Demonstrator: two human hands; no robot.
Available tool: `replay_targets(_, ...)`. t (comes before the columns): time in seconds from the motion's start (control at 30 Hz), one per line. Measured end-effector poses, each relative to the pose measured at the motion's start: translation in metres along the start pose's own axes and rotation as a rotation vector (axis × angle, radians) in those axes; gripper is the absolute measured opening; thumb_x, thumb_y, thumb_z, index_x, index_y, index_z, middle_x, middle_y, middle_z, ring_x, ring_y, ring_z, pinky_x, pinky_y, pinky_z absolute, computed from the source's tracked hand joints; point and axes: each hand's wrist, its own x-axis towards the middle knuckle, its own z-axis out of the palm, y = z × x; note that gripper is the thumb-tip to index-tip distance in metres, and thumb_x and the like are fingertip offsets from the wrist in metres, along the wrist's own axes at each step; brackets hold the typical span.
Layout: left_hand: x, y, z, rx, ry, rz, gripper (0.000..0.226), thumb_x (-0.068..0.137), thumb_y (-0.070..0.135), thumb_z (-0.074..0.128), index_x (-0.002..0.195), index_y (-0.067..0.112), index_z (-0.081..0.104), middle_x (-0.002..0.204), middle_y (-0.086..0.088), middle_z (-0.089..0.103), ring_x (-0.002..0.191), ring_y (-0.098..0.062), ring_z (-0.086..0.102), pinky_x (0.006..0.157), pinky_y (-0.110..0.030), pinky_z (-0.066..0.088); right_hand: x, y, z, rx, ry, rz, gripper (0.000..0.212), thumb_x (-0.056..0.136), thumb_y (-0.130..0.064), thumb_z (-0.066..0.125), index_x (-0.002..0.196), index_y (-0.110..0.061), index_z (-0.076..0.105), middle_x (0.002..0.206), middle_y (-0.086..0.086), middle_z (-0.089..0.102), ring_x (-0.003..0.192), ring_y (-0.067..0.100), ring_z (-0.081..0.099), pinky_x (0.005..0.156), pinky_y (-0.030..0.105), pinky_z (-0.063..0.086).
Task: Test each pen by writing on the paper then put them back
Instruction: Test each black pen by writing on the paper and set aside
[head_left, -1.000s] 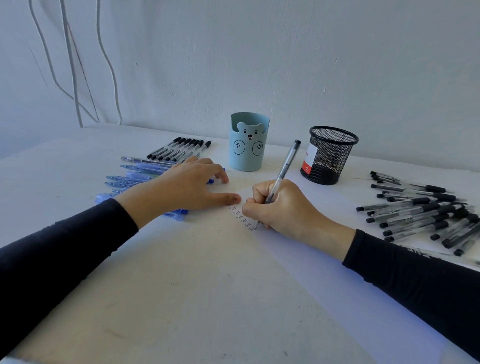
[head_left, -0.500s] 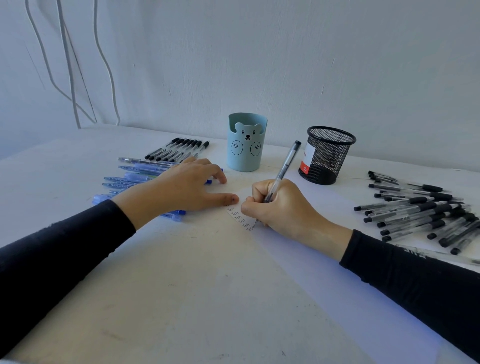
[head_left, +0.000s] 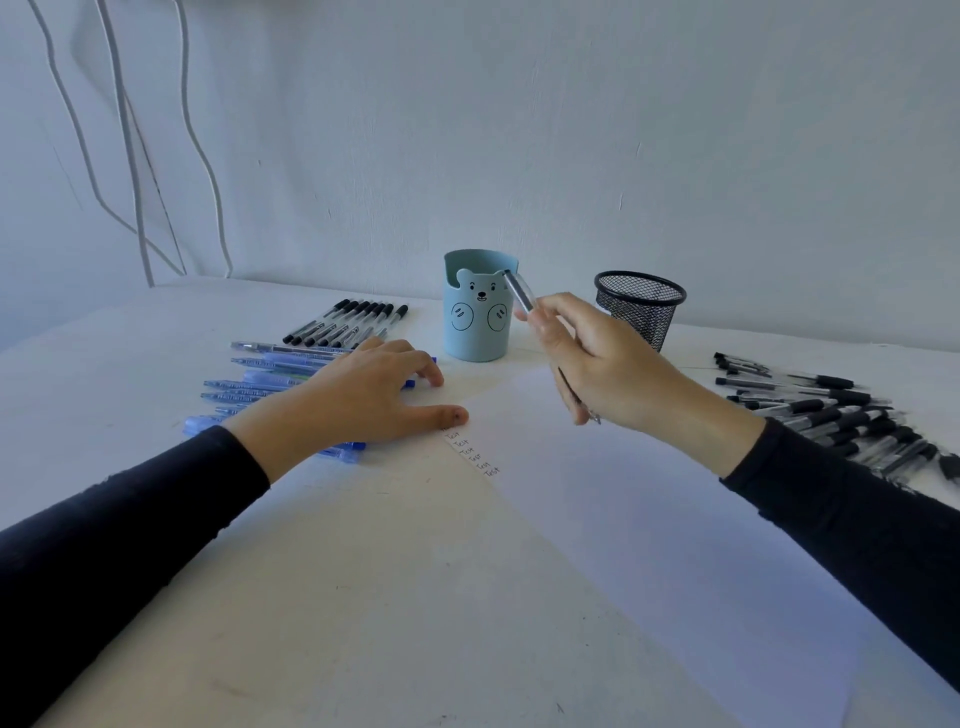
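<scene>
Above the paper (head_left: 623, 519), the pen (head_left: 519, 293) is pinched in my right hand (head_left: 597, 364), fingers curled round its barrel, tip pointing down by my palm; my left hand (head_left: 363, 400) lies flat, fingers straight, thumb at the paper's edge beside the column of test words (head_left: 470, 452). Likely hazards: the exposed tip marking skin or page, or a loose pinch dropping it among the black pens (head_left: 831, 421) at right.

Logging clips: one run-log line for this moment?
right hand: holds pen above paper | left hand: flat, thumb by paper edge | writing: column of words
</scene>
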Motion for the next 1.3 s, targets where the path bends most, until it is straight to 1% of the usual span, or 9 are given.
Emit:
replay_targets(0.13,0.001,-0.002,0.000,0.006,-0.007,0.007,0.078,0.063,0.087,0.037,0.122,0.040,0.055,0.125,0.011,0.050,0.116,-0.011,0.038,0.096,-0.031,0.036,-0.008,0.009,-0.007,-0.152,0.039,-0.144,0.017,0.102,-0.029,0.046,0.112,-0.023,0.058,0.071,-0.002,0.070,0.062,0.012,0.061,0.062,0.031,0.051)
replay_targets(0.27,0.002,-0.002,0.002,0.017,-0.005,0.011,0.078,0.062,0.088,0.035,0.121,0.040,0.054,0.121,0.012,0.049,0.113,-0.011,0.038,0.093,-0.029,0.034,-0.024,0.031,0.000,-0.345,-0.005,-0.302,0.028,0.098,-0.028,0.048,0.109,-0.011,0.068,0.092,0.002,0.059,0.077,0.011,0.054,0.072,0.022,0.044)
replay_targets(0.6,0.001,-0.004,0.003,-0.018,0.024,0.018,0.084,0.057,0.096,0.031,0.117,0.042,0.054,0.117,0.014,0.048,0.113,-0.010,0.038,0.094,-0.030,0.035,-0.043,0.046,0.015,-0.458,-0.214,-0.227,0.034,0.103,-0.023,0.044,0.130,-0.013,0.060,0.133,-0.001,0.047,0.104,0.020,0.060,0.091,0.037,0.048)
replay_targets(0.73,0.002,-0.004,0.003,-0.004,0.028,0.021,0.074,0.064,0.088,0.039,0.119,0.040,0.055,0.120,0.014,0.049,0.115,-0.010,0.038,0.096,-0.029,0.034,-0.042,0.045,0.015,-0.468,-0.283,-0.179,0.044,0.105,-0.030,0.037,0.145,-0.014,0.045,0.159,-0.004,0.023,0.145,0.012,0.026,0.115,0.016,0.019)
replay_targets(0.8,0.002,-0.005,0.004,0.057,0.029,0.021,0.079,0.061,0.093,0.032,0.118,0.043,0.054,0.120,0.015,0.048,0.115,-0.010,0.040,0.101,-0.032,0.032,-0.042,0.040,0.008,-0.453,-0.321,-0.125,0.047,0.105,-0.032,0.035,0.149,-0.015,0.039,0.161,-0.005,0.018,0.145,0.008,0.020,0.111,0.009,0.012)
replay_targets(0.9,0.003,-0.004,0.007,0.037,0.132,0.148,0.073,0.061,0.094,0.024,0.109,0.048,0.055,0.115,0.020,0.050,0.107,-0.005,0.046,0.101,-0.031,0.031,-0.037,0.043,-0.018,-0.405,-0.255,-0.047,0.040,0.104,-0.026,0.039,0.141,-0.013,0.050,0.147,-0.001,0.043,0.132,0.010,0.040,0.110,0.021,0.030)
replay_targets(1.0,0.003,0.008,0.015,-0.224,0.311,0.443,0.039,0.088,0.063,0.044,0.105,0.037,0.068,0.109,0.015,0.063,0.099,0.001,0.054,0.091,-0.026,0.044,-0.035,0.062,-0.058,-0.637,-0.210,0.166,0.039,0.100,-0.008,0.038,0.133,-0.017,0.058,0.137,-0.002,0.048,0.127,0.017,0.043,0.105,0.032,0.038)
replay_targets(1.07,0.003,0.022,0.021,-0.307,0.283,0.471,0.041,0.090,0.057,0.047,0.111,0.032,0.071,0.106,0.016,0.065,0.097,0.005,0.056,0.086,-0.016,0.045,-0.039,0.074,-0.077,-0.853,-0.263,0.352,0.040,0.095,-0.002,0.037,0.126,-0.014,0.058,0.130,0.003,0.048,0.123,0.025,0.042,0.097,0.040,0.045)
replay_targets(1.3,0.000,0.042,0.030,-0.279,0.245,0.612,0.046,0.092,0.061,0.045,0.109,0.029,0.073,0.097,0.015,0.066,0.082,0.003,0.060,0.075,-0.016,0.049,-0.045,0.071,-0.093,-0.927,-0.324,0.423,0.027,0.099,-0.022,0.049,0.117,-0.032,0.068,0.125,-0.005,0.059,0.112,0.018,0.056,0.079,0.028,0.041)
